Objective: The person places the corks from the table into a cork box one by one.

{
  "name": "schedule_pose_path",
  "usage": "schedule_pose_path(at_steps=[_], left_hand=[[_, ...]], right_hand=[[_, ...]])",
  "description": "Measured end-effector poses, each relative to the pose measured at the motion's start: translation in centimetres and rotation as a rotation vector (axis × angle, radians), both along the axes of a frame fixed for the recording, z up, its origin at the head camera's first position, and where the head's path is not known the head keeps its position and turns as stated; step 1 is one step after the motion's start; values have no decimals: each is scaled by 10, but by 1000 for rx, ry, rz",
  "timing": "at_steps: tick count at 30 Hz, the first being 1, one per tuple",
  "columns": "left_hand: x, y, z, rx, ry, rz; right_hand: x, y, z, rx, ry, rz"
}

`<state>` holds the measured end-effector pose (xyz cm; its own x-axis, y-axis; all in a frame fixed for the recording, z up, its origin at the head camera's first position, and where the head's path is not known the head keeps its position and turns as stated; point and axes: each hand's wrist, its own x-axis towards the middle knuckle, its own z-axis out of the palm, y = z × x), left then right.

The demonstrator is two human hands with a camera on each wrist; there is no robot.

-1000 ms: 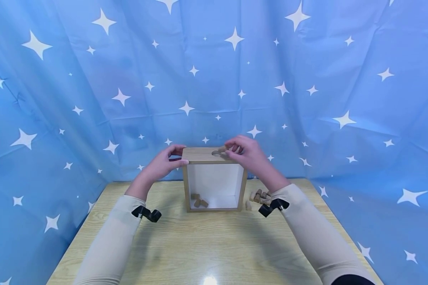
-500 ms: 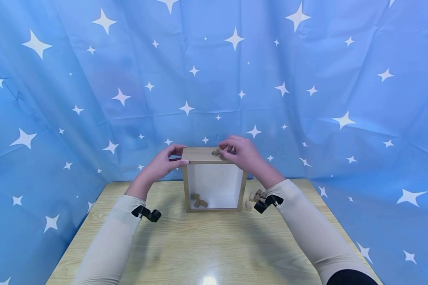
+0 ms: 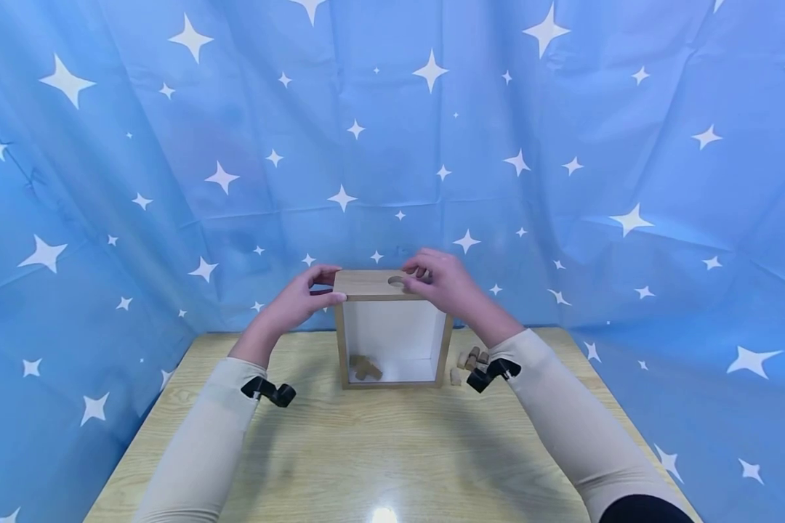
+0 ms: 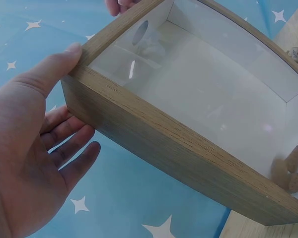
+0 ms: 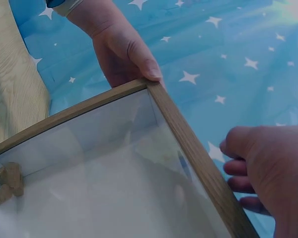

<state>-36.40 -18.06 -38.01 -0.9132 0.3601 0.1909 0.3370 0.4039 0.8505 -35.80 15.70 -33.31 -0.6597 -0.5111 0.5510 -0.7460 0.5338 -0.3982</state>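
Note:
A wooden shadow box (image 3: 365, 285) with a clear front and a round hole (image 3: 395, 280) in its top stands upright on the table. My left hand (image 3: 299, 301) grips its upper left corner, thumb on the front edge and fingers around behind. Just right of the hole, my right hand (image 3: 446, 282) hovers over the top with loosely bent fingers and nothing between them. Several wine corks (image 3: 366, 369) lie inside at the lower left corner; one looks blurred in the left wrist view, above the sharper cork (image 4: 295, 182).
More loose corks (image 3: 472, 357) lie on the wooden table (image 3: 379, 443) right of the box, partly hidden by the right wrist's black camera mount (image 3: 493, 373). A blue curtain (image 3: 392, 145) with white stars hangs behind and at both sides.
My right hand has moved left to the hole and let go of the cork it held. That cork has dropped through, and the pile inside the box has grown.

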Motion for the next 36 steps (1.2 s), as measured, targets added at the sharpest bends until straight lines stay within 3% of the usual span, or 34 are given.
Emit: schedule_pose_path(at_steps=[7,14,25,30,36], left_hand=[[1,1,0,-12,3,7],[3,1,3,-8,-2,15],[3,2,2,8,-10,6],[4,2,2,8,-10,0],[3,1,2,6,-12,-2]], right_hand=[[12,13,-2,-73,32,9],[24,34,-10,-85,73,-44],[37,73,-39,-284,85,-85],[44,87,-52,-290,32,-147],[47,105,-73,-223,-106,-214]])
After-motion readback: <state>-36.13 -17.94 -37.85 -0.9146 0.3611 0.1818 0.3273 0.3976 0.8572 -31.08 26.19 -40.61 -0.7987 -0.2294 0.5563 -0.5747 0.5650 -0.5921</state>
